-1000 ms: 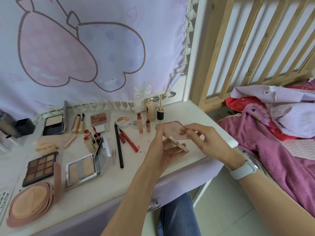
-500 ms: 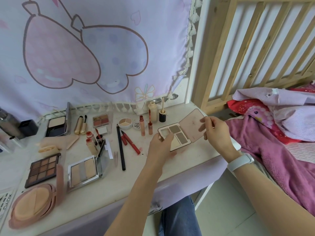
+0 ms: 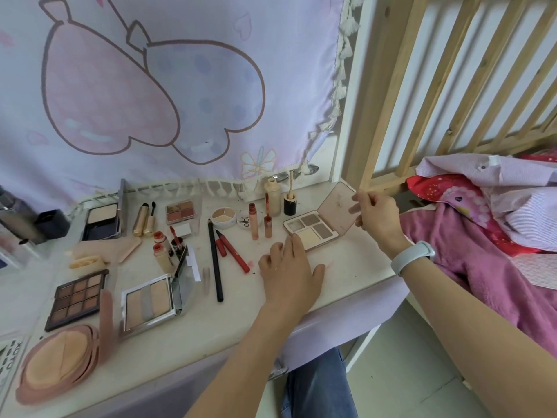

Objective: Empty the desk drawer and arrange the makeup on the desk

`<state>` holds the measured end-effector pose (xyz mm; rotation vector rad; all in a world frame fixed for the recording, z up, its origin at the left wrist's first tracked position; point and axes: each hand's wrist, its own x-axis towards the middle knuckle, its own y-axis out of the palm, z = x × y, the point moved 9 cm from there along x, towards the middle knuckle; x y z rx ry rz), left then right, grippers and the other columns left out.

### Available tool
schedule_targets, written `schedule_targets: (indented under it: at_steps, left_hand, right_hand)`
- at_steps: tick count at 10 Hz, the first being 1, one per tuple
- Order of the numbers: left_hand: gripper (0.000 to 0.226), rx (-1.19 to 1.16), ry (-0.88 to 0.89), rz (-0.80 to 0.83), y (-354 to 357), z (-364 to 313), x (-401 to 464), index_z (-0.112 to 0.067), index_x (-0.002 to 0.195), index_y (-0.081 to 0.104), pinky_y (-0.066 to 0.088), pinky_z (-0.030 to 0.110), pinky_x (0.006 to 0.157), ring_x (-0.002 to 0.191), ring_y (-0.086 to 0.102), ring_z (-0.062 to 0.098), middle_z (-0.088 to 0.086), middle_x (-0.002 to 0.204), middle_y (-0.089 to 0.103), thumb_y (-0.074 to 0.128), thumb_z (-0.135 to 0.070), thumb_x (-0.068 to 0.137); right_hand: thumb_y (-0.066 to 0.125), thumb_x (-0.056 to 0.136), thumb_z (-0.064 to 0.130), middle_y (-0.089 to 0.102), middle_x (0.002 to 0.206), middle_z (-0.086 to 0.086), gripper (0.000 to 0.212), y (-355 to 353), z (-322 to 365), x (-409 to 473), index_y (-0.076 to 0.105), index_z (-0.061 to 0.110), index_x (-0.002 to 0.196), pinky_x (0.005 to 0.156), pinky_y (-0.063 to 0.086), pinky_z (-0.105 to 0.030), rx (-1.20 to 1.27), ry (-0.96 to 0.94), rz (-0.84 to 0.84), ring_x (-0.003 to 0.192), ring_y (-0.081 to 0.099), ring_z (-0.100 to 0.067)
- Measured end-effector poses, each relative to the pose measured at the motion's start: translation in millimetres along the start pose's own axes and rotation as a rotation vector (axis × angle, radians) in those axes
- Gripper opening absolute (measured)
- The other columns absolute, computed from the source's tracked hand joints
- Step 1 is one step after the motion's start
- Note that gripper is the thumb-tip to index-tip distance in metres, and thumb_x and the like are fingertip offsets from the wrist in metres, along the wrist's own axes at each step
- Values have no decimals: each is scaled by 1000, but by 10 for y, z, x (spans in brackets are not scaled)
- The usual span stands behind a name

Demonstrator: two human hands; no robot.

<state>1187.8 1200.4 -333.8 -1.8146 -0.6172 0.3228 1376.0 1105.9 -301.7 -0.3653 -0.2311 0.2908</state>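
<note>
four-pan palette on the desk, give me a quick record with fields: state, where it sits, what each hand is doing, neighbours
item: four-pan palette
state: open, pans up, lid tilted back
place: flat on the desk, right end
left hand: fingers straight, fingertips touching the palette's near edge
right hand: pinches the lid's edge
neighbours: two lip tints just left; dark bottle behind

I'm looking into a home bedroom: a white desk (image 3: 355, 267) strewn with makeup beside a wooden bed frame (image 3: 391, 95), pink bedding (image 3: 470, 254), cartoon wall cloth (image 3: 180, 86).
</note>
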Motion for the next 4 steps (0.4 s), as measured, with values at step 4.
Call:
schedule_targets:
  at_steps: [4]
  left_hand:
    - [69, 98, -4, -122, 69, 36, -186, -4, 148, 15, 6, 39, 117, 144, 12, 26, 13, 156, 17, 24, -49, 96]
  right_hand:
    - [42, 94, 24, 58, 96, 0, 30, -195, 124, -200, 59, 6, 110, 83, 43, -30, 30, -28, -79, 87, 52, -16]
